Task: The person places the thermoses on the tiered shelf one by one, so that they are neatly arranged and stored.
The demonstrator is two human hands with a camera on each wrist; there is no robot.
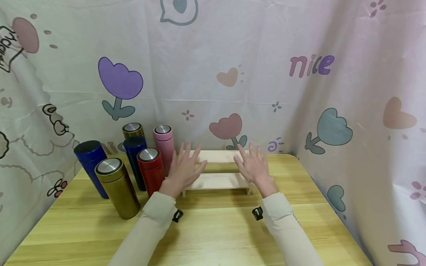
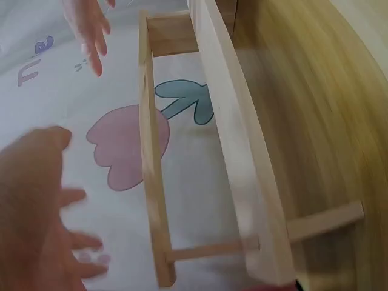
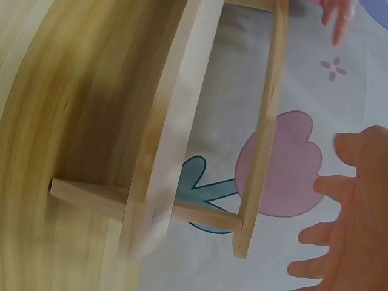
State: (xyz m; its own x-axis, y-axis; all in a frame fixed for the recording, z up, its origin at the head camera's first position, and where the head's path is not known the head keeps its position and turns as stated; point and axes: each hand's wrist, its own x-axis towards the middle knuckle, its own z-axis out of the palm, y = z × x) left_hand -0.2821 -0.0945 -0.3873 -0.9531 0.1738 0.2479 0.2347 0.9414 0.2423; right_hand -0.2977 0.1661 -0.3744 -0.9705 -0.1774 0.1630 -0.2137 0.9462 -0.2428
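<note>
A two-tier wooden rack stands on the table near the back curtain. Over its left end my left hand is held with the fingers spread, and over its right end my right hand does the same. Neither hand holds anything. Both wrist views show the rack's pale boards and legs, with the fingers apart from them. Just left of my left hand stand a red thermos bottle and a pink thermos bottle, the pink one partly hidden by the hand and the red bottle.
Farther left are a dark blue bottle, another blue bottle, a gold bottle in front and a second gold bottle behind, mostly covered. A printed curtain surrounds the wooden table at the back and sides.
</note>
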